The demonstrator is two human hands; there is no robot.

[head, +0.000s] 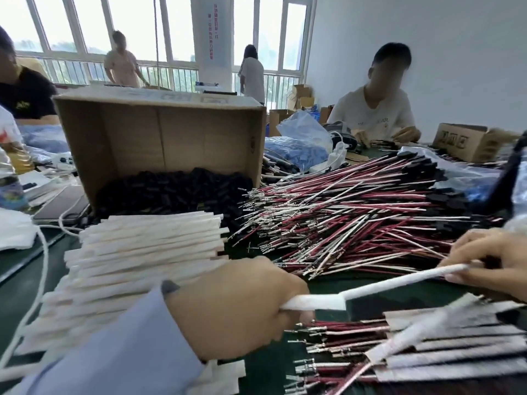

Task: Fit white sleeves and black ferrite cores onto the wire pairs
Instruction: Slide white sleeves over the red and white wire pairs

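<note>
1. While the left hand (236,306) grips one end of a white sleeve (385,285) with curled fingers, the right hand (496,258) pinches its other end between the fingertips. The sleeve is stretched above the table, near the front. I cannot tell whether a wire pair is already inside it.
2. Near right, just below this sleeve, lies a small batch of sleeved pairs (445,354). Their red wire ends and metal terminals stick out to the left, and I see no core on them.
3. Farther, in the middle, a big pile of bare wire pairs (356,212) waits.
4. On the left stands a thick stack of unused sleeves (148,246). Behind it, a cardboard box (159,129) holds many black ferrite cores (171,192).
5. My judgement is that only a small part is done.
</note>
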